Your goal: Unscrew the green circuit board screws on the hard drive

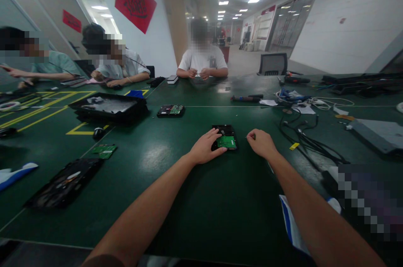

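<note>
I see the hard drive [225, 137] lying flat on the green surface [201, 200] dead ahead, circuit board up, probably so the board stays reachable. Its long axis runs 12 to 6 o'clock, with the green board at the 6 o'clock end. The left hand [206, 147] lies open across its 9 o'clock edge, pinning rather than gripping. The right hand [261, 143] sits just off 3 o'clock, fingers curled closed; whether they pinch anything I cannot tell.

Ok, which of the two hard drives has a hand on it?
The nearer hard drive, with the left hand resting on it; the farther hard drive lies untouched beside the black tray.
</note>
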Demonstrator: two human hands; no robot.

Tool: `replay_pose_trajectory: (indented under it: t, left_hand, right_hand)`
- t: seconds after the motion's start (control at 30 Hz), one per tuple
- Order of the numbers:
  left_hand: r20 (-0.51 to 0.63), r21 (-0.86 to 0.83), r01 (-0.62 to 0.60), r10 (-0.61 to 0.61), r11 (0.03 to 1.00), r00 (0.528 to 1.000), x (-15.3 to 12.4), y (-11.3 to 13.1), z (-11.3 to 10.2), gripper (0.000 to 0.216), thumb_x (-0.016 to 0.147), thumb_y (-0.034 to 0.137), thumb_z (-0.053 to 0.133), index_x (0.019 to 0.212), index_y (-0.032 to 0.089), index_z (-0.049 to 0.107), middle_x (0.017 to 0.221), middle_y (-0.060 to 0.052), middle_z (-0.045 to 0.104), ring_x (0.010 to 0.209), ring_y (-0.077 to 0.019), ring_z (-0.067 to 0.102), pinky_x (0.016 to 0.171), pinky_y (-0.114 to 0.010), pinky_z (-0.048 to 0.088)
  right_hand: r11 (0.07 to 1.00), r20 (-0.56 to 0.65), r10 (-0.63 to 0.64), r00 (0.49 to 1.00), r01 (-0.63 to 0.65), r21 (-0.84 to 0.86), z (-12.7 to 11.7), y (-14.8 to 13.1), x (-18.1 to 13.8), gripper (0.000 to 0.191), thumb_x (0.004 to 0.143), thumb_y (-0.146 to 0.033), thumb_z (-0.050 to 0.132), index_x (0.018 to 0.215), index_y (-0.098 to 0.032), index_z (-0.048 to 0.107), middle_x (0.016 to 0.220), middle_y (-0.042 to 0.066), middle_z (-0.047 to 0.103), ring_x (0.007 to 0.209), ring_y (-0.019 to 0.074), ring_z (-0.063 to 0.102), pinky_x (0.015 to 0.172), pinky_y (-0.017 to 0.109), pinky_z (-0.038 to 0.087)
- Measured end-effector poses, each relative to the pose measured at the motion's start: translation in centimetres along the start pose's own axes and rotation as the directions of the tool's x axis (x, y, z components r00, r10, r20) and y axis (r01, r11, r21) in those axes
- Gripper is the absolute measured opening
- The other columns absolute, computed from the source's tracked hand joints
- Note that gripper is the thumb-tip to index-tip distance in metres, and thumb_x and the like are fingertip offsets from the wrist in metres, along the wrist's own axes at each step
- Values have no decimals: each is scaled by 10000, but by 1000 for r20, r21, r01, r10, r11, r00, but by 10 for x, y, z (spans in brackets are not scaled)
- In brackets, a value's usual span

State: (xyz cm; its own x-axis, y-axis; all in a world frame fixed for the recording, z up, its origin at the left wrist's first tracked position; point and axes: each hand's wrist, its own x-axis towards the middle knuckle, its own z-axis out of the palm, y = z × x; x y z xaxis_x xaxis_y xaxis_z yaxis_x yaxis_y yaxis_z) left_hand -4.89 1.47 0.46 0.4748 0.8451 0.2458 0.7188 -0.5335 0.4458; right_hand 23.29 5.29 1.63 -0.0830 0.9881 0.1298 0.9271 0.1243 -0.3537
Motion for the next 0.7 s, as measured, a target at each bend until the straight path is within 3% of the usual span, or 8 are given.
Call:
replay_pose_trajectory:
  t: [0.17,0.27,0.43,0.7]
  left_hand:
    - [-26,-25,-11,10,1000,1000,0,-3,2,715,938,657,575,1490,205,520,1645,-123,406,1568,-284,309,1275,-498,300]
    - [-33,-30,-21,20,999,999,1,-5,3,712,935,639,592,1487,195,522,1643,-128,409,1566,-286,314,1277,-495,300]
    - [-27,-27,-36,35,999,999,2,-7,4,727,922,646,605,1480,185,530,1639,-129,417,1563,-291,320,1280,-478,301]
    - [-24,-18,-29,28,999,999,2,-7,3,722,919,638,619,1476,187,532,1636,-132,421,1561,-294,324,1276,-487,303]
  right_hand:
    - [982,38,-186,982,186,20,-11,-38,-2,147,977,-282,581,997,-219,713,1083,52,743,1004,186,663,863,275,449]
    - [953,121,-301,946,303,0,-14,-62,1,104,948,-252,626,960,-219,723,1038,51,753,948,183,675,829,262,459]
    - [945,150,-314,938,323,-43,-10,-83,12,99,915,-213,642,896,-209,739,981,70,763,919,206,686,792,267,460]
    - [944,170,-297,940,316,-95,-6,-86,16,96,897,-213,663,889,-207,758,991,91,771,926,230,703,794,284,474]
